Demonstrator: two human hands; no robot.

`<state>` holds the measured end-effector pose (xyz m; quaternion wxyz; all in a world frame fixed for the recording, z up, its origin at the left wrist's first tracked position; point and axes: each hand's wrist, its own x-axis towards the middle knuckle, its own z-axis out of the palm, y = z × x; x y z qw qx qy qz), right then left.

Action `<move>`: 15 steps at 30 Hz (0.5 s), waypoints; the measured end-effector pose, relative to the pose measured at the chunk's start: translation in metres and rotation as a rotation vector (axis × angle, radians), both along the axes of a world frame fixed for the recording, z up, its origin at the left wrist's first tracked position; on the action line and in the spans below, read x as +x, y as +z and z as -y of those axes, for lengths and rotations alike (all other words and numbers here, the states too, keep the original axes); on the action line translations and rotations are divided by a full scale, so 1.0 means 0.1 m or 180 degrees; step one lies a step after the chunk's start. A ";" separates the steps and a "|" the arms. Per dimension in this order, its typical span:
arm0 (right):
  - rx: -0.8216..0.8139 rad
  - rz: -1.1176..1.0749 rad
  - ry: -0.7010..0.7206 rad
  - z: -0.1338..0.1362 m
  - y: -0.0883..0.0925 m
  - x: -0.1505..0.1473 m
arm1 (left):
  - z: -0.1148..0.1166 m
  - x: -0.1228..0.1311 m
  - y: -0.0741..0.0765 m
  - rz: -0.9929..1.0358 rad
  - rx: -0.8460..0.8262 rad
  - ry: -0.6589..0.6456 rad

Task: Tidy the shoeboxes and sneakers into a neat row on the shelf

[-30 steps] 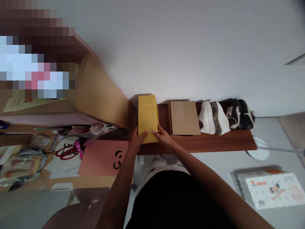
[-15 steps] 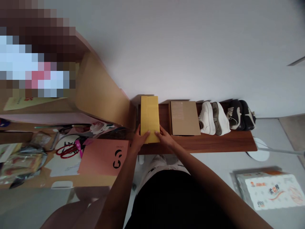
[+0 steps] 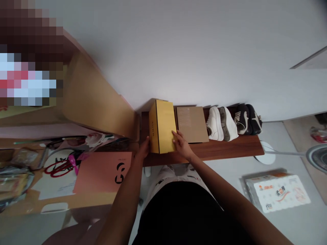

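Note:
A yellow box (image 3: pixel 166 126) stands at the left part of the brown wooden shelf board (image 3: pixel 224 148). Its top and its left side, which bears dark lettering, are both visible, so it looks tilted. My left hand (image 3: pixel 144 148) is at the box's near left side, thumb up against it, with the other fingers mostly hidden. Over the near right edge lie the fingers of my right hand (image 3: pixel 182 145), gripping that edge. Close along the box's right side is a brown cardboard box (image 3: pixel 192 124).
White shoes (image 3: pixel 215 124) and black shoes (image 3: pixel 242 119) stand farther right on the board. To the left, a table holds a pink sheet (image 3: pixel 103 172) and red-handled scissors (image 3: pixel 60 168). A wrapped white pack (image 3: pixel 283 193) and a fan (image 3: pixel 318 158) are at right.
The yellow box has shifted right, close to the cardboard box, and tipped so its left side shows. My right hand has moved up its right edge; my left thumb has left the top.

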<state>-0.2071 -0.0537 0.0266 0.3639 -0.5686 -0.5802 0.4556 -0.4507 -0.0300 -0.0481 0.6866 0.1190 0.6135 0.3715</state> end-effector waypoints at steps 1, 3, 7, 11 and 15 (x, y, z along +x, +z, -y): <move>0.0013 0.0079 -0.0019 0.00 0.00 0.02 | 0.02 0.03 -0.02 0.0220 -0.0030 -0.0048; 0.0016 0.0201 -0.0026 0.01 0.02 0.05 | 0.06 0.06 -0.03 0.0454 -0.0036 -0.0063; 0.0019 0.0499 -0.0063 0.02 0.05 0.02 | 0.14 0.02 0.01 0.0389 0.0056 0.0219; -0.0154 0.0693 -0.0082 0.00 0.04 -0.06 | 0.19 -0.10 0.11 0.0092 0.0105 0.0557; -0.0294 0.0585 -0.0095 -0.07 0.00 -0.14 | 0.21 -0.19 0.26 -0.0132 0.0322 0.0737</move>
